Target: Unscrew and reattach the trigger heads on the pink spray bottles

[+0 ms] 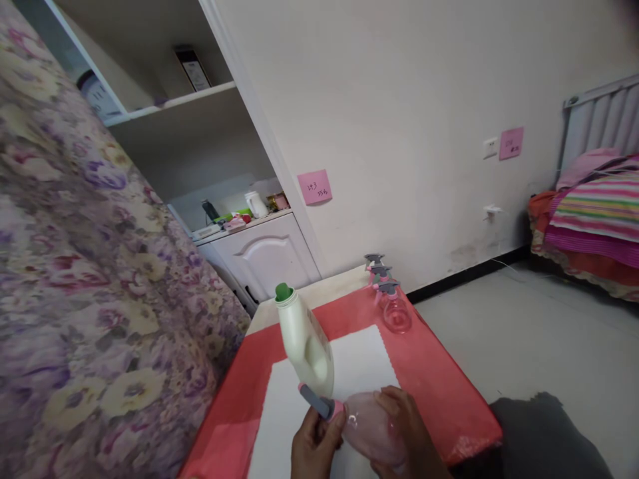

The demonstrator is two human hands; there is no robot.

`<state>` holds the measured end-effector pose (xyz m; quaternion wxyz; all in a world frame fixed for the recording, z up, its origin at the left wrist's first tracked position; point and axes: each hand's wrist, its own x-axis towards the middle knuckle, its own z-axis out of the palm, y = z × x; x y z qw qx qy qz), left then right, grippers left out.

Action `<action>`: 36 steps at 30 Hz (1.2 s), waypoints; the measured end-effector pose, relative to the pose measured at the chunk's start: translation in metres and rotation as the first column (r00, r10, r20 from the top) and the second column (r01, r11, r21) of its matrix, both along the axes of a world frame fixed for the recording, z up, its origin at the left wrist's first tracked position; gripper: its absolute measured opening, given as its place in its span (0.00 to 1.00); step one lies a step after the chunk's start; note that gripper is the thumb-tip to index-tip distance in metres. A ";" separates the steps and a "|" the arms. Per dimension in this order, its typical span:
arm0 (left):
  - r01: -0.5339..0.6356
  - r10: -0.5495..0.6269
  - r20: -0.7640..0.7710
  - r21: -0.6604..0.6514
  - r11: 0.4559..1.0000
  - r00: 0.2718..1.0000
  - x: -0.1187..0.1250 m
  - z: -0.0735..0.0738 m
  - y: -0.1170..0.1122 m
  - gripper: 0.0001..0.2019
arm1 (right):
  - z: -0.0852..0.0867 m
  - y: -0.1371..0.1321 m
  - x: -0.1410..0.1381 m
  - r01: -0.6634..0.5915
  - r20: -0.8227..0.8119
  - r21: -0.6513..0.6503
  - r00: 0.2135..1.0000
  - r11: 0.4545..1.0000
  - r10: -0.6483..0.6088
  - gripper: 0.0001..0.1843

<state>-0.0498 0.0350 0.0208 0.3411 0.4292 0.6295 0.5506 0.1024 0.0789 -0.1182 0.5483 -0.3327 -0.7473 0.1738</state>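
Observation:
My right hand [407, 432] wraps around a clear pink spray bottle [372, 426] held tilted over the near end of the table. My left hand [313, 444] grips the bottle's grey and pink spray head [322, 402] at its neck. Just behind the hands stands a white detergent bottle [305, 342] with a green cap, leaning a little, on a white cloth [359, 362]. Further along the table, three more pink spray bottles [392, 306] with grey heads stand in a row.
A red cover lies over the small table [439, 379]. Floral fabric [90, 266] fills the left. Behind are a white cabinet [264, 256] with cluttered shelves, a wall with pink notes [314, 186], and stacked striped bedding [594, 219] at right.

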 end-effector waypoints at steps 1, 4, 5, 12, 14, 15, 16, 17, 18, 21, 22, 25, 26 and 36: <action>0.022 -0.022 -0.012 -0.007 1.000 1.000 -0.002 0.000 0.000 0.23 | 0.000 0.001 0.002 -0.021 -0.015 -0.010 1.000 1.000 0.021 0.50; 0.113 -0.114 -0.046 -0.027 0.993 0.992 -0.012 0.000 0.003 0.22 | 0.001 0.003 0.006 -0.088 -0.058 -0.034 0.995 0.996 0.086 0.51; 0.142 -0.144 -0.052 -0.035 0.989 0.988 -0.016 0.000 0.003 0.22 | 0.001 0.004 0.006 -0.116 -0.080 -0.058 0.991 0.992 0.111 0.51; 0.213 -0.215 -0.050 -0.048 0.976 0.975 -0.028 0.000 0.007 0.22 | 0.012 -0.006 0.001 -0.303 -0.352 -0.579 0.930 0.757 0.103 0.39; 0.199 -0.200 -0.030 -0.039 0.979 0.979 -0.027 0.000 0.006 0.22 | 0.019 -0.008 0.002 -0.394 -0.431 -0.622 0.894 0.677 0.125 0.38; 0.191 -0.192 -0.024 -0.034 0.981 0.981 -0.027 0.000 0.006 0.22 | 0.022 -0.008 0.003 -0.450 -0.481 -0.621 0.865 0.641 0.141 0.39; 0.185 -0.186 -0.020 -0.029 0.982 0.982 -0.026 -0.001 0.006 0.22 | 0.025 -0.008 0.005 -0.507 -0.532 -0.611 0.832 0.608 0.158 0.39; 0.183 -0.184 -0.016 -0.024 0.983 0.983 -0.026 -0.001 0.006 0.22 | 0.027 -0.008 0.006 -0.558 -0.578 -0.595 0.797 0.578 0.175 0.40; 0.185 -0.186 -0.012 -0.019 0.982 0.983 -0.026 -0.002 0.005 0.22 | 0.030 -0.007 0.007 -0.597 -0.612 -0.579 0.768 0.555 0.189 0.41; 0.204 -0.204 -0.002 -0.005 0.979 0.979 -0.027 -0.002 0.006 0.22 | 0.035 -0.006 0.009 -0.651 -0.655 -0.551 0.725 0.523 0.213 0.43; 0.210 -0.210 -0.004 -0.003 0.978 0.978 -0.027 -0.002 0.006 0.22 | 0.036 -0.006 0.009 -0.655 -0.658 -0.549 0.722 0.519 0.215 0.43; 0.218 -0.217 -0.017 0.002 0.976 0.976 -0.028 -0.002 0.007 0.22 | 0.037 -0.007 0.009 -0.668 -0.667 -0.542 0.711 0.509 0.222 0.42; 0.216 -0.216 -0.025 0.003 0.976 0.976 -0.028 -0.002 0.007 0.22 | 0.036 -0.007 0.008 -0.660 -0.663 -0.543 0.716 0.519 0.216 0.42; 0.246 -0.246 -0.033 0.000 0.969 0.969 -0.028 -0.003 0.007 0.21 | 0.033 -0.010 0.003 -0.621 -0.694 -0.574 0.715 0.534 0.085 0.30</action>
